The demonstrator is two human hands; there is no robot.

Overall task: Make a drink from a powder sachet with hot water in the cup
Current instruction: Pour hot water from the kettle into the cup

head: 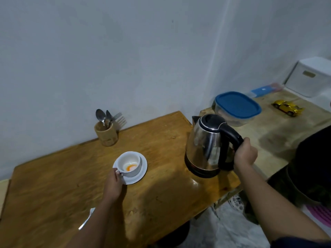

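My right hand (245, 154) is wrapped around the black handle of the steel kettle (207, 145), fingers closed tight on it, and the kettle appears to sit on its dark base on the wooden counter (161, 194), upright, not yet tipped. My left hand (114, 183) is at the near side of the white cup (129, 163), fingers pinched on or around its small handle, steadying it on the white saucer (142, 173) beneath. Inside the cup I see pale powder with an orange streak at the bottom, and I see no water in it yet. The cup lies to the left of the kettle and a little nearer to me, well apart from it, with bare counter between. The kettle's spout points away from me and to the left, toward the far wall rather than straight at the cup, so I judge the pour needs me to lift the kettle, carry it leftward over the cup and turn the spout down into it. The right hand does that travel; the left only braces. A holder of spoons and forks (106, 130) stands farther back for stirring.
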